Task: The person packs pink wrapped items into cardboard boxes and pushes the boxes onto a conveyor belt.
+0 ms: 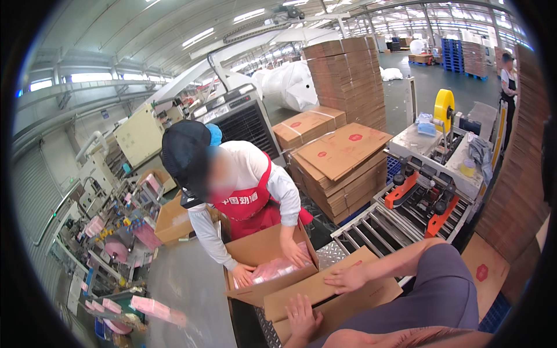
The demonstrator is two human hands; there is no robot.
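A brown cardboard box (371,297) lies right in front of me, its long top flaps folded down with a seam between them. My left hand (303,318) rests on the near flap, fingers spread and holding nothing. Flat on the far flap is my right hand (346,278), also open, its fingers stretched out. Just beyond, to the left, a co-worker in a red apron (246,200) leans over an open cardboard box (255,246). Both of that person's hands press on pink-and-white wrapped packs (274,269) inside it.
A roller conveyor (380,223) leads to a box-taping machine with a yellow tape roll (444,110). Flat cartons (342,151) are stacked behind, and more (516,174) rise on the right. A metal table (180,278) and pink packs (156,309) lie to the left.
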